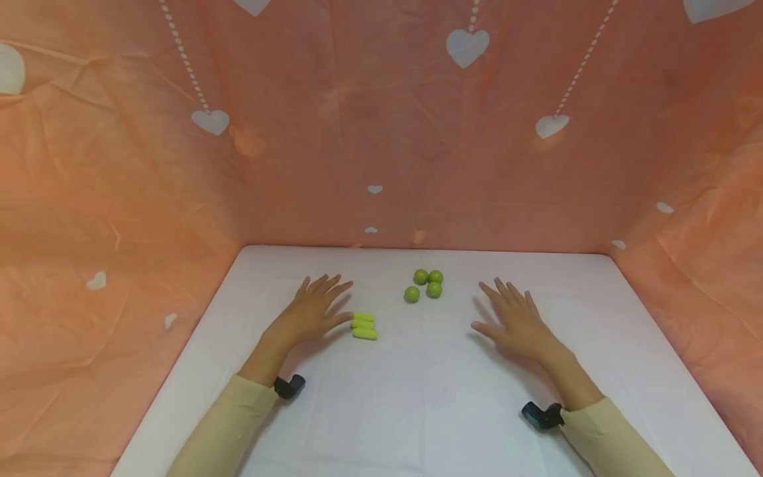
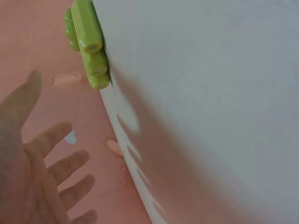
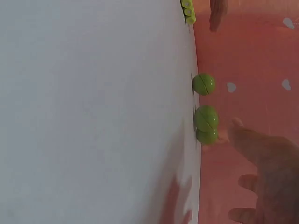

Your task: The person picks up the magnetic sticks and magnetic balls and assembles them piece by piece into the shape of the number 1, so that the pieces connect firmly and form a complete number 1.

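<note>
Three short lime-green sticks point(image 1: 365, 334) lie side by side on the white table, left of the middle. Their ribbed sides and round ends show in the left wrist view, where the nearest stick point(image 2: 88, 28) is largest. My left hand point(image 1: 311, 313), fingers spread and holding nothing, is just left of them; its thumb tip overlaps their ends in the head view. Farther back sit several green balls point(image 1: 412, 295) in a loose group, a seam line showing on one ball point(image 3: 203, 84). To their right my right hand point(image 1: 517, 326) is spread above the table, holding nothing.
The white tabletop point(image 1: 381, 404) carries both hands' shadows. An orange-pink cloth point(image 1: 334, 146) with white hearts hangs behind the table and along both sides. Each wrist wears a small black camera, the left camera point(image 1: 289, 386) and the right camera point(image 1: 541, 415), below beige sleeves.
</note>
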Demonstrator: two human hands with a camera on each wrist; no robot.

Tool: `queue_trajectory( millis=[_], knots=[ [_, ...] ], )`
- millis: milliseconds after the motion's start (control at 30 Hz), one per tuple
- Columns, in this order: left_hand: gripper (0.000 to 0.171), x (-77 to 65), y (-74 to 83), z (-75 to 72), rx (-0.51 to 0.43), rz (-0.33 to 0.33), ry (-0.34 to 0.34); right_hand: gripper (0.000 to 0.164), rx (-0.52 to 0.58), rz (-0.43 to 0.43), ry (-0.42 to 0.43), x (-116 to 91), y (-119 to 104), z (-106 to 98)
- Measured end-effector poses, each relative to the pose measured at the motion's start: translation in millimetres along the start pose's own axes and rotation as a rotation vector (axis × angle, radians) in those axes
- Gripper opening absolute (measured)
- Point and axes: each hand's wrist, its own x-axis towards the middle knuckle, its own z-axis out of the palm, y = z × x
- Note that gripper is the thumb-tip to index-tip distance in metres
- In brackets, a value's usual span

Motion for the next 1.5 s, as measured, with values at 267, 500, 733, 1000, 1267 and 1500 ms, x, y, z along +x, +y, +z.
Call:
queue_trajectory(
  millis=[267,500,733,1000,1267,1500],
  knots=[
    [0.069,7.2,4.3,0.0,-0.052,0.006,-0.051,0.083,0.003,-0.059,-0.002,11.5,-12.9,6.3],
    [0.065,11.8,6.2,3.3,-0.111,-0.016,-0.051,0.075,0.036,-0.095,0.030,21.1,-20.1,12.8],
    [0.059,17.0,10.7,4.9,-0.102,-0.029,-0.080,0.063,0.063,-0.142,0.083,32.0,-25.5,18.9],
    [0.050,20.7,16.4,10.7,-0.168,-0.060,-0.090,0.050,0.060,-0.199,0.116,43.6,-33.1,24.2],
    [0.043,25.6,19.2,11.9,-0.160,-0.031,-0.085,0.042,0.101,-0.202,0.118,54.3,-38.8,26.3],
    [0.031,31.7,18.7,15.3,-0.163,-0.008,-0.087,0.035,0.134,-0.214,0.109,65.3,-48.7,27.0]
  ],
)
